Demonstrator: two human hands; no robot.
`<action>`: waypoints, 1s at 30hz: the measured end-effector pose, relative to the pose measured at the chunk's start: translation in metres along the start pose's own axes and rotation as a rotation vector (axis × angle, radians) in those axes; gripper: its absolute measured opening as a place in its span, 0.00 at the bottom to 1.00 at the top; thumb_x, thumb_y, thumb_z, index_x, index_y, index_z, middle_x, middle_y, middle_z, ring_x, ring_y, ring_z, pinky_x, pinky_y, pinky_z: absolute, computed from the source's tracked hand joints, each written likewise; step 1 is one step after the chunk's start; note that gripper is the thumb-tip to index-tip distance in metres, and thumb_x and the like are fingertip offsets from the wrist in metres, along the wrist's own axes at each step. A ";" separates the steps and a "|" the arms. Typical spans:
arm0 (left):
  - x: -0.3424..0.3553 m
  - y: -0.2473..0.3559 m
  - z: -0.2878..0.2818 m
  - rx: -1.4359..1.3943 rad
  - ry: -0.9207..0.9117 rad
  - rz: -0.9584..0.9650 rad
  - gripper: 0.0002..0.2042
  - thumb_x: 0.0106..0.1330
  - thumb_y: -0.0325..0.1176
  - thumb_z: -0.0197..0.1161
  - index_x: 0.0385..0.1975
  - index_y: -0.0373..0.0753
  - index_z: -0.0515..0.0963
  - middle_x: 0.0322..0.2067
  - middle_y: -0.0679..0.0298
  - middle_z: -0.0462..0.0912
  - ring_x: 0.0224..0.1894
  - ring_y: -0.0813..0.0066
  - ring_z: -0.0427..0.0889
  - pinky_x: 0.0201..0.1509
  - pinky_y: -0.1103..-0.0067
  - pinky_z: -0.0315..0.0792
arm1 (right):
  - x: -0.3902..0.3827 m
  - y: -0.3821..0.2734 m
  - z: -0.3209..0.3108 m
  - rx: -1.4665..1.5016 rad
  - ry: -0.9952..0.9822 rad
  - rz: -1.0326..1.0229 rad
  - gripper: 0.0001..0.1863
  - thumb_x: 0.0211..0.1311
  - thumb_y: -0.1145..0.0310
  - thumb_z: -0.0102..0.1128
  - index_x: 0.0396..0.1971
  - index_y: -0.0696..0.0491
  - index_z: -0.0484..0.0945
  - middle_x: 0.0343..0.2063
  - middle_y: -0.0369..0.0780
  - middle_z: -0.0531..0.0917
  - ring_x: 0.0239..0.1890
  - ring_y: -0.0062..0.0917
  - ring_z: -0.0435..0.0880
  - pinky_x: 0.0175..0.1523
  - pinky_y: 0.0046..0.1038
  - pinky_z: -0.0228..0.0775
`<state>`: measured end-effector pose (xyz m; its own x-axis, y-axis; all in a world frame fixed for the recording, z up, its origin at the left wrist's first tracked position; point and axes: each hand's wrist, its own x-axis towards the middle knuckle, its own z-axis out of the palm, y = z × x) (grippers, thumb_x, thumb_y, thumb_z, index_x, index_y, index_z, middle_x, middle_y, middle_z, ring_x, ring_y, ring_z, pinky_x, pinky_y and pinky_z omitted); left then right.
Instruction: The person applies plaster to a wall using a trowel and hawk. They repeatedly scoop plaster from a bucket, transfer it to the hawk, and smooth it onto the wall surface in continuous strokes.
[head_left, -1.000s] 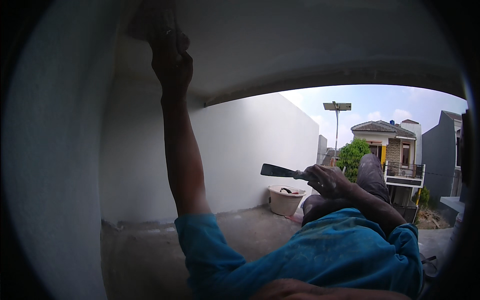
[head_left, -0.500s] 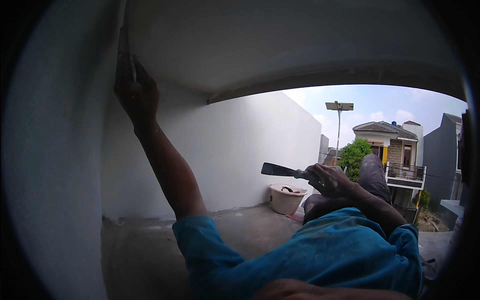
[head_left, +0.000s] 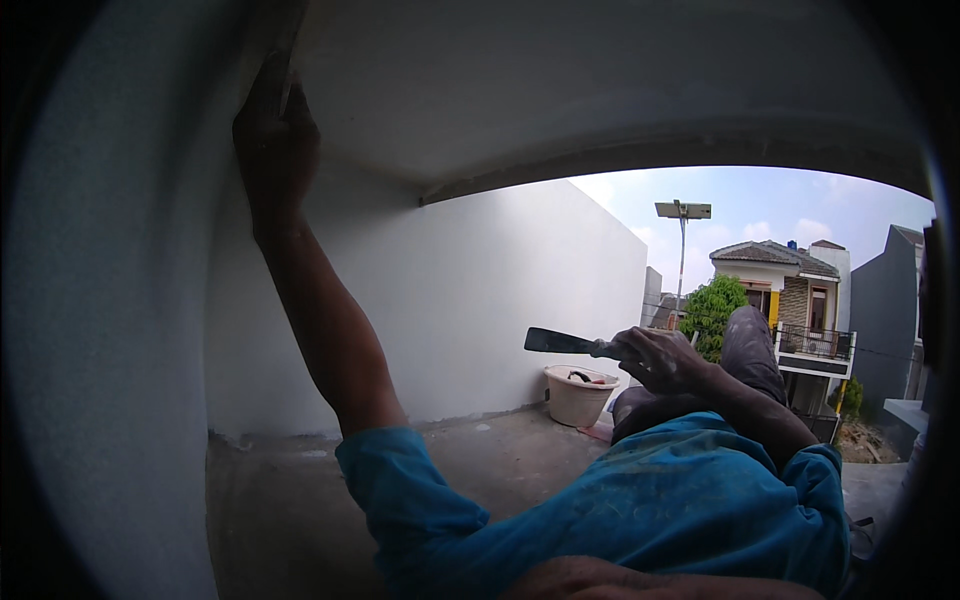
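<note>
My left hand (head_left: 277,150) is raised high at the upper left, close to where the white wall (head_left: 110,250) meets the ceiling (head_left: 560,70). Its fingers are closed round a thin, flat-bladed scraper (head_left: 292,60), seen nearly edge-on. Shadow hides the scraper's far end, so I cannot tell whether it touches the surface. Lower down, above my body, my right hand (head_left: 665,360) grips the handle of a putty knife (head_left: 560,341). The putty knife's dark blade points left, apart from any surface.
A cream bucket (head_left: 578,400) with tools in it stands on the grey concrete floor (head_left: 470,455), by the white side wall (head_left: 450,300). A ceiling beam (head_left: 640,160) spans the opening. Outside are a tree (head_left: 713,310), a lamp post (head_left: 682,250) and houses (head_left: 775,265).
My left hand has moved farther up along the wall corner with the scraper. My right hand and the putty knife stay almost in place; the whole view has shifted slightly.
</note>
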<state>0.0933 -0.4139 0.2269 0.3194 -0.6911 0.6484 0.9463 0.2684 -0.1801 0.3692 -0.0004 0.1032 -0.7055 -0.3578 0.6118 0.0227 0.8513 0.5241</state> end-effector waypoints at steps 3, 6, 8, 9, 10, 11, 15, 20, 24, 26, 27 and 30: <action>-0.008 0.009 0.008 0.004 -0.052 0.029 0.15 0.70 0.26 0.55 0.55 0.31 0.77 0.53 0.48 0.81 0.54 0.54 0.83 0.58 0.69 0.77 | 0.000 0.000 0.000 0.019 0.010 -0.006 0.12 0.68 0.66 0.56 0.49 0.52 0.74 0.40 0.43 0.83 0.34 0.40 0.85 0.30 0.40 0.74; -0.023 0.008 0.020 -0.018 -0.079 0.122 0.16 0.66 0.22 0.58 0.54 0.32 0.77 0.50 0.48 0.83 0.52 0.55 0.84 0.55 0.69 0.80 | 0.000 0.001 0.000 0.016 0.003 -0.003 0.12 0.68 0.66 0.55 0.49 0.52 0.74 0.40 0.42 0.83 0.34 0.40 0.85 0.30 0.40 0.74; -0.036 0.012 0.027 -0.045 -0.094 0.159 0.17 0.63 0.19 0.59 0.53 0.33 0.77 0.48 0.49 0.84 0.51 0.54 0.84 0.53 0.69 0.81 | 0.000 -0.005 -0.006 0.023 -0.007 0.001 0.12 0.68 0.66 0.55 0.49 0.52 0.74 0.40 0.42 0.82 0.34 0.40 0.85 0.31 0.40 0.74; -0.052 0.017 0.030 -0.038 -0.204 0.069 0.15 0.74 0.31 0.52 0.54 0.32 0.78 0.56 0.47 0.79 0.61 0.51 0.77 0.66 0.66 0.72 | -0.002 0.000 0.000 0.022 -0.002 0.012 0.12 0.68 0.66 0.55 0.49 0.52 0.74 0.40 0.42 0.82 0.34 0.40 0.84 0.31 0.40 0.74; -0.071 0.019 0.040 -0.060 -0.146 0.097 0.15 0.73 0.30 0.53 0.54 0.32 0.78 0.55 0.47 0.79 0.60 0.50 0.77 0.65 0.65 0.72 | -0.005 0.005 0.006 0.022 0.003 0.023 0.12 0.68 0.66 0.55 0.48 0.52 0.74 0.40 0.42 0.82 0.34 0.40 0.84 0.31 0.40 0.74; -0.085 0.021 0.048 -0.072 -0.088 0.126 0.14 0.72 0.29 0.53 0.53 0.32 0.78 0.55 0.47 0.80 0.60 0.49 0.77 0.64 0.64 0.73 | -0.005 0.007 0.009 0.025 0.006 0.027 0.12 0.68 0.66 0.55 0.48 0.52 0.74 0.40 0.42 0.82 0.35 0.40 0.84 0.32 0.39 0.74; -0.099 -0.015 0.053 0.237 0.184 0.240 0.15 0.61 0.19 0.56 0.49 0.30 0.76 0.52 0.46 0.80 0.53 0.45 0.81 0.56 0.61 0.79 | -0.007 0.012 0.013 0.024 -0.001 0.043 0.11 0.68 0.67 0.56 0.47 0.53 0.74 0.39 0.42 0.81 0.35 0.40 0.84 0.32 0.38 0.74; -0.078 -0.086 0.077 0.140 0.311 0.220 0.14 0.58 0.17 0.54 0.45 0.30 0.75 0.47 0.46 0.80 0.47 0.43 0.81 0.53 0.59 0.78 | -0.005 0.008 0.010 0.043 0.009 0.007 0.11 0.67 0.68 0.56 0.46 0.53 0.74 0.38 0.42 0.81 0.35 0.40 0.84 0.32 0.38 0.75; -0.079 -0.061 0.114 0.083 0.132 0.058 0.16 0.57 0.16 0.55 0.47 0.32 0.74 0.51 0.48 0.78 0.50 0.44 0.80 0.58 0.60 0.77 | -0.001 -0.001 0.004 0.006 -0.017 0.023 0.11 0.67 0.69 0.56 0.46 0.54 0.74 0.38 0.41 0.82 0.34 0.39 0.84 0.32 0.39 0.75; -0.083 -0.040 0.120 0.000 0.098 0.010 0.18 0.56 0.15 0.54 0.48 0.34 0.74 0.53 0.49 0.78 0.52 0.45 0.79 0.59 0.60 0.76 | -0.001 -0.004 0.000 -0.003 -0.053 0.060 0.11 0.67 0.69 0.57 0.46 0.54 0.74 0.37 0.40 0.82 0.34 0.38 0.84 0.31 0.39 0.74; -0.090 -0.034 0.121 0.057 0.181 0.075 0.19 0.58 0.14 0.54 0.50 0.34 0.74 0.56 0.48 0.76 0.56 0.45 0.78 0.59 0.61 0.76 | -0.001 -0.003 0.000 -0.002 -0.016 0.027 0.11 0.67 0.68 0.57 0.46 0.54 0.74 0.37 0.40 0.82 0.33 0.38 0.84 0.31 0.39 0.74; -0.115 -0.028 0.081 0.105 0.185 0.161 0.14 0.63 0.17 0.53 0.49 0.31 0.75 0.57 0.44 0.76 0.59 0.45 0.77 0.58 0.61 0.77 | -0.004 0.009 0.010 -0.013 0.056 -0.026 0.11 0.67 0.67 0.56 0.46 0.53 0.75 0.37 0.39 0.82 0.32 0.37 0.85 0.29 0.37 0.74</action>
<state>0.0258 -0.2873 0.2172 0.4785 -0.7421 0.4694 0.8751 0.4467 -0.1859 0.3655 0.0123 0.0997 -0.6651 -0.4011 0.6299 0.0144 0.8365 0.5478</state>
